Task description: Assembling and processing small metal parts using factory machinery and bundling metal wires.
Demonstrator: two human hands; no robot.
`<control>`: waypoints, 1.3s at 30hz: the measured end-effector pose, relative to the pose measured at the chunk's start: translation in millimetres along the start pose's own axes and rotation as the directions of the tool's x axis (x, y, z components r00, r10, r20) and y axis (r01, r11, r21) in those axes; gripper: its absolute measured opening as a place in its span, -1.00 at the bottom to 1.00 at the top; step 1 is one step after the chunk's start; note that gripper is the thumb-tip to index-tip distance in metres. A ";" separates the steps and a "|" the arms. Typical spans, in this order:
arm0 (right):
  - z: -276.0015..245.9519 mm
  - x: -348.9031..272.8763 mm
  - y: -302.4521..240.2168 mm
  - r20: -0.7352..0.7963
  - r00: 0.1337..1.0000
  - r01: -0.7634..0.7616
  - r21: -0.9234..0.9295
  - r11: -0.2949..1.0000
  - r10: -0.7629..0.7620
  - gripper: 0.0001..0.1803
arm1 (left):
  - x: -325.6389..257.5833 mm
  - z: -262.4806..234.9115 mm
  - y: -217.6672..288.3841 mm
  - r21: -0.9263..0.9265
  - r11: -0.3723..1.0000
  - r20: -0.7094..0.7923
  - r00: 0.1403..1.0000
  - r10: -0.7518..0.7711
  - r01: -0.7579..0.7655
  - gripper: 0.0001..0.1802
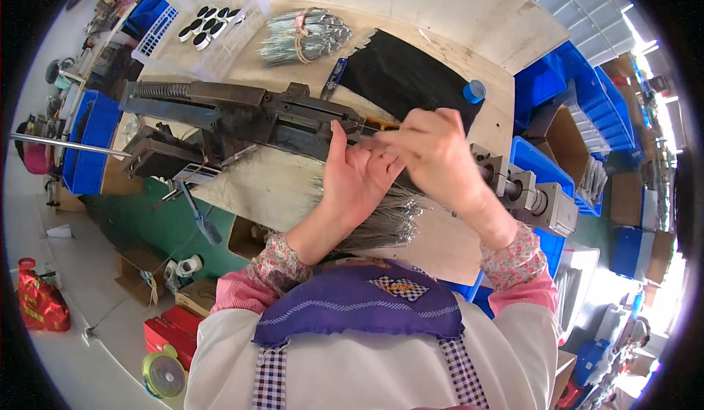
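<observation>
My left hand (pixel 357 181) is palm up beside the end of a long dark metal machine (pixel 275 120), its thumb raised and its fingers stretched toward the right hand. My right hand (pixel 434 153) is just right of it, its fingers curled in and slightly blurred; whatever they pinch is hidden. The fingertips of both hands are close together, and I cannot tell whether they touch. Under and behind my hands, a loose bunch of thin silvery wires (pixel 385 223) fans over the wooden table (pixel 282 182).
Behind the machine are a tied wire bundle (pixel 304 36), a clear plastic basket (pixel 238 39) of black-and-white round pieces, a blue utility knife (pixel 335 78), black sheet (pixel 403 69) and blue cap (pixel 474 91). Metal cylinder parts (pixel 524 190) edge the right; blue bins (pixel 601 109) stand beyond.
</observation>
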State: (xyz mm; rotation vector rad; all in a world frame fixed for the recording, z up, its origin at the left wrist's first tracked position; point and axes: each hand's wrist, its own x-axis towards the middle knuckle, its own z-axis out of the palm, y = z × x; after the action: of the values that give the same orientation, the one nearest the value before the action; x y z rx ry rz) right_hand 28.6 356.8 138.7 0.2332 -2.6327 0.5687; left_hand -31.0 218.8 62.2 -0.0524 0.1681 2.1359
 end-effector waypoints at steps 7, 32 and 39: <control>-7.3 17.8 31.1 0.153 0.943 -0.328 0.291 0.899 0.295 -0.79 | -16.4 29.2 -4.2 0.143 0.988 -0.098 0.992 0.079 -0.065 -0.14; -0.2 8.0 7.0 0.023 0.997 0.077 0.039 0.996 -0.078 -0.80 | -13.9 25.4 3.8 0.139 0.990 -0.010 0.999 0.031 -0.029 -0.14; -39.0 -3.3 -17.5 -0.011 0.948 -0.317 -0.078 0.945 0.317 -0.68 | -18.3 24.0 7.9 0.194 0.975 -0.052 0.991 0.122 -0.110 -0.24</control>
State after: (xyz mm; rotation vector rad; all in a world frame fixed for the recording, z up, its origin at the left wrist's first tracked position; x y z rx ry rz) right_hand 50.6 357.9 175.5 -0.2204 -2.7048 0.5642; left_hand -27.1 202.6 88.6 0.0016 0.4224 2.2257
